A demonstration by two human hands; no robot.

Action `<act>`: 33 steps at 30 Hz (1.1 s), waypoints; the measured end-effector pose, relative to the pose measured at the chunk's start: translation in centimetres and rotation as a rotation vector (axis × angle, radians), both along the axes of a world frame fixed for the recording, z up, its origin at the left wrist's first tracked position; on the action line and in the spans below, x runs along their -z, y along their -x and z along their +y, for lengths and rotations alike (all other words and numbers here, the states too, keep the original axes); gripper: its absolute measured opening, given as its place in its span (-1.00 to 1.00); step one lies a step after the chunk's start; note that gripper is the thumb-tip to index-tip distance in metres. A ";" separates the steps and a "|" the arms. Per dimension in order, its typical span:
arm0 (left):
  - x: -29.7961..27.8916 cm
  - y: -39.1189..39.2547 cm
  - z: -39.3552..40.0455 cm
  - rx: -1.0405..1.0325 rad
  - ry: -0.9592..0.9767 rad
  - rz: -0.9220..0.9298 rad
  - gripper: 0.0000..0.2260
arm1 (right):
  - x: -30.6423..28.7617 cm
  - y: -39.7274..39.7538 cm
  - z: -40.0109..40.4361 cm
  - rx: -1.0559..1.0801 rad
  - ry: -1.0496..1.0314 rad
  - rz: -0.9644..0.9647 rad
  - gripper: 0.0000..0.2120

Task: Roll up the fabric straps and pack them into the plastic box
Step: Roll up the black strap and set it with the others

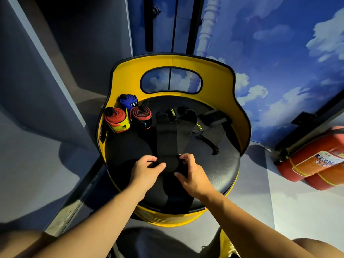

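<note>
A black fabric strap (168,140) lies lengthwise on the black seat of a yellow barrel chair (240,116). Its near end is a small roll (168,164). My left hand (147,171) grips the roll's left side and my right hand (191,173) pinches its right side. A second black strap (187,127) with yellow lettering lies beside the first, and a third black strap (214,127) lies further right. Three rolled straps stand at the seat's back left: a blue roll (128,101), a red and yellow roll (116,121) and a red and black roll (141,116). No plastic box is in view.
The chair's yellow backrest curves round the far side and both flanks of the seat. Two red fire extinguishers (312,161) lie on the floor at the right. A grey wall panel stands at the left, and a sky-painted wall is behind.
</note>
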State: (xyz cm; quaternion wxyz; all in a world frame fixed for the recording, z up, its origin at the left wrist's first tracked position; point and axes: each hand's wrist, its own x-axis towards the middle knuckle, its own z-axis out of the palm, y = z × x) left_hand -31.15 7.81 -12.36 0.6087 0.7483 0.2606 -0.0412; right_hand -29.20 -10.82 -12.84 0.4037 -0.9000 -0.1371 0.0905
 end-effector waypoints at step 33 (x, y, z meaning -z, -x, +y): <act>-1.2 -3.0 -0.2 -0.002 -0.348 -0.014 -0.81 | -1.2 -3.4 2.5 0.281 0.037 0.045 -0.66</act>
